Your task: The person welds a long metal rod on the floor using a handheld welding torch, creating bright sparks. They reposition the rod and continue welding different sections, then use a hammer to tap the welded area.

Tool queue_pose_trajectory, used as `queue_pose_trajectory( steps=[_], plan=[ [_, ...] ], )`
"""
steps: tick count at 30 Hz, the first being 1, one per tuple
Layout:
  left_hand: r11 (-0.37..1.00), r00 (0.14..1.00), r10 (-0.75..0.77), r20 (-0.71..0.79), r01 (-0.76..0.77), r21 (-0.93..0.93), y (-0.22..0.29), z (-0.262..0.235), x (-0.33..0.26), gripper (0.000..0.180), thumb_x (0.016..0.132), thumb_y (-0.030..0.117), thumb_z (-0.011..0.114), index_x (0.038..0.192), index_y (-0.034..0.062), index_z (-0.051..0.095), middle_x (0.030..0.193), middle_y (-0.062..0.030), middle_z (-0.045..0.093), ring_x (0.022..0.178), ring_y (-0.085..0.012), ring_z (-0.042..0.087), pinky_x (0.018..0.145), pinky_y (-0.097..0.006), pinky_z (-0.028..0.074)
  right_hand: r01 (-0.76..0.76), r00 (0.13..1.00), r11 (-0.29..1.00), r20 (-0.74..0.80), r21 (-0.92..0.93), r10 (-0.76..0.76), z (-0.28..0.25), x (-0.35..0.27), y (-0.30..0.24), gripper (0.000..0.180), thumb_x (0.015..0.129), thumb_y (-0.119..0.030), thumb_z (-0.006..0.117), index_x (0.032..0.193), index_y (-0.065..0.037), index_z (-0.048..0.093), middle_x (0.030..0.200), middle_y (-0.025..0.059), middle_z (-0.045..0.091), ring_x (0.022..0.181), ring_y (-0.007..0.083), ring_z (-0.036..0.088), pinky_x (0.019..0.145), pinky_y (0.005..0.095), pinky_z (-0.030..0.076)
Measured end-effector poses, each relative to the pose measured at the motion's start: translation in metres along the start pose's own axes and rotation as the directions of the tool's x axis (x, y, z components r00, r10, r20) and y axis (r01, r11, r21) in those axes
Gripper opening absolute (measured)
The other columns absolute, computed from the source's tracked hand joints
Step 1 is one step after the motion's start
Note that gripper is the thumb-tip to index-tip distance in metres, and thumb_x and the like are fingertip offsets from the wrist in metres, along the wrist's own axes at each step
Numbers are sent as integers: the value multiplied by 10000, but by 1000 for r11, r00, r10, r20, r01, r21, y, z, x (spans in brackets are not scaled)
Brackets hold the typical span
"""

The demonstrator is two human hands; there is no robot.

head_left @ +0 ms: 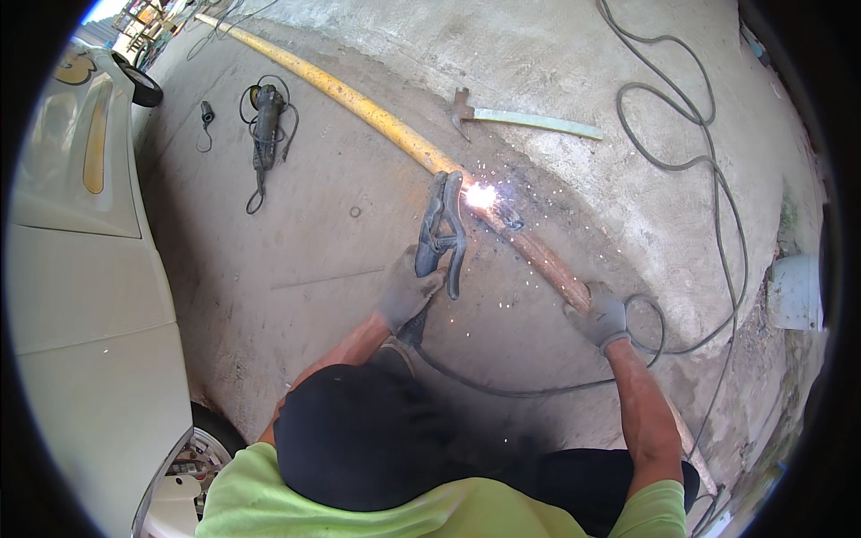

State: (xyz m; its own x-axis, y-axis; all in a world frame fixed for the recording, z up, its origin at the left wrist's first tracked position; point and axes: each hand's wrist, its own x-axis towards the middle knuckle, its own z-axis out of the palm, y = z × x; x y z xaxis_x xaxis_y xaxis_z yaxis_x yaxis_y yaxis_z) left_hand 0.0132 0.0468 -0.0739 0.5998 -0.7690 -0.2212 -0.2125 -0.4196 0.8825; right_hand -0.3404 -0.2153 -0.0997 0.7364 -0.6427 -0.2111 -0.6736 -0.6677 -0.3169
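A long metal pipe runs diagonally across the concrete, with a yellow painted length (359, 106) beyond and a rusty brown length (549, 260) nearer me. Between the two lengths a white welding arc (482, 195) glares and throws sparks, hiding the spot beneath it. My left hand (408, 291), in a grey glove, is closed round a black welding clamp (438, 229) with a cable at its lower end. The clamp's upper tips are right beside the arc; what they grip is lost in the glare. Gloved too, my right hand (603, 316) wraps round the rusty length.
A claw hammer (534, 121) lies beyond the pipe. An angle grinder (266, 125) with a looped cord lies at the far left. Black cable (708, 166) coils along the right, near a white bucket (796, 291). A pale car (99, 314) stands close on the left.
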Motion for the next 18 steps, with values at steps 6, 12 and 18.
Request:
queue_pose_trajectory(
  steps=[6, 12, 18],
  plan=[
    [996, 996, 84, -15, -83, 44, -2, 0, -1, 528, 941, 244, 791, 1326, -77, 627, 1112, -209, 742, 1016, -313, 766, 901, -431, 597, -41, 998, 998, 39, -37, 42, -4, -2, -5, 641, 860, -462, 852, 1358, -94, 687, 1252, 216, 709, 1113, 429, 728, 957, 535, 595],
    [989, 995, 93, 45, -86, -121, -3, 2, -5, 412, 971, 56, 722, 1320, -71, 543, 942, -138, 711, 644, -198, 726, 590, -349, 605, 2, 999, 1000, -36, 29, -1, 7, 2, 6, 600, 840, -458, 852, 1280, -71, 724, 1224, 226, 718, 1107, 440, 724, 958, 544, 594],
    [978, 999, -4, 37, 11, -206, 6, -1, -7, 389, 975, 94, 725, 1301, -59, 580, 993, -150, 716, 662, -177, 705, 600, -341, 590, -41, 999, 999, -23, -3, 41, 5, 1, 3, 561, 837, -465, 854, 1215, -70, 730, 1183, 227, 726, 1071, 437, 727, 935, 543, 601]
  ],
)
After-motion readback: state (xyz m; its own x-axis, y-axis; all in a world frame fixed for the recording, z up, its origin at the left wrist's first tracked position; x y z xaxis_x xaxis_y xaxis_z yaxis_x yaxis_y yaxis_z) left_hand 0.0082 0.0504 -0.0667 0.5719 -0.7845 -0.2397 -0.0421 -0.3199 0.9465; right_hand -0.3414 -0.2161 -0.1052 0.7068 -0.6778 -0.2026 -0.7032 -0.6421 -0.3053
